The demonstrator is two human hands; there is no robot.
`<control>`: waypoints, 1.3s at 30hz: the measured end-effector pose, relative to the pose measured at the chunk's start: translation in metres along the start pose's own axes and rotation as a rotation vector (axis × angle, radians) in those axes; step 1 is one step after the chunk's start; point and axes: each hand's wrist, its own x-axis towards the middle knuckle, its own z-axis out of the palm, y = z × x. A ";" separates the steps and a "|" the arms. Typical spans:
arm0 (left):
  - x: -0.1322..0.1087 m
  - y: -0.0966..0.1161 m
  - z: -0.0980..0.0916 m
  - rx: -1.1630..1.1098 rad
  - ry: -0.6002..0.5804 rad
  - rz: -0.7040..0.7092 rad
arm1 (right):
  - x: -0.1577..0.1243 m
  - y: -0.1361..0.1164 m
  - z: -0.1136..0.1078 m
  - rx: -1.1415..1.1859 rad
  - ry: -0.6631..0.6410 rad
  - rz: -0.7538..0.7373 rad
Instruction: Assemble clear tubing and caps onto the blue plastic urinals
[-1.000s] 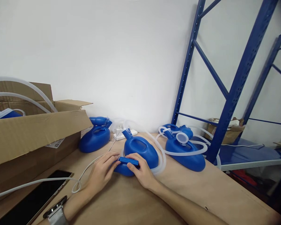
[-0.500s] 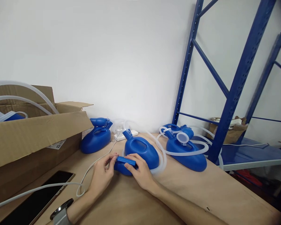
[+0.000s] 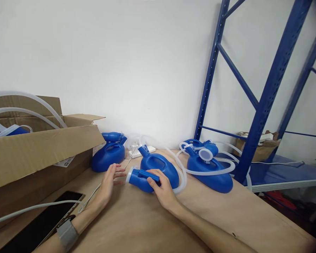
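Observation:
My right hand (image 3: 162,188) is closed around a blue plastic urinal head (image 3: 142,181), a wide-mouthed piece with a bar handle and a whitish rim facing left. My left hand (image 3: 110,182) is open beside that rim, fingers apart and touching nothing I can see. Right behind the held piece stands a blue urinal bottle (image 3: 159,168) with a loop handle and an angled neck. A translucent hose (image 3: 183,175) curves round the bottle's right side. The palm side of my right grip is hidden.
An open cardboard box (image 3: 44,151) with hoses is at left, a phone (image 3: 42,225) before it. Another blue bottle (image 3: 107,158) stands beside the box. More bottles with hoses (image 3: 209,175) lie right, near a blue rack post (image 3: 268,91). A power strip (image 3: 142,151) sits by the wall.
My left hand has let go of the blue piece and moved left, its fingers opening. The piece's whitish rim now shows, turned left. My right hand keeps its hold.

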 end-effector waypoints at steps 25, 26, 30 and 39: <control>-0.012 -0.002 0.002 0.676 0.019 0.594 | 0.013 0.018 -0.020 0.031 -0.012 -0.027; -0.016 0.002 0.003 0.658 -0.029 0.631 | 0.012 0.017 -0.019 0.025 -0.030 -0.039; -0.028 0.016 0.009 0.559 -0.249 0.493 | 0.009 0.013 -0.019 0.010 -0.079 -0.072; -0.025 0.028 0.013 0.237 -0.546 0.214 | 0.009 0.012 -0.027 0.000 -0.221 -0.176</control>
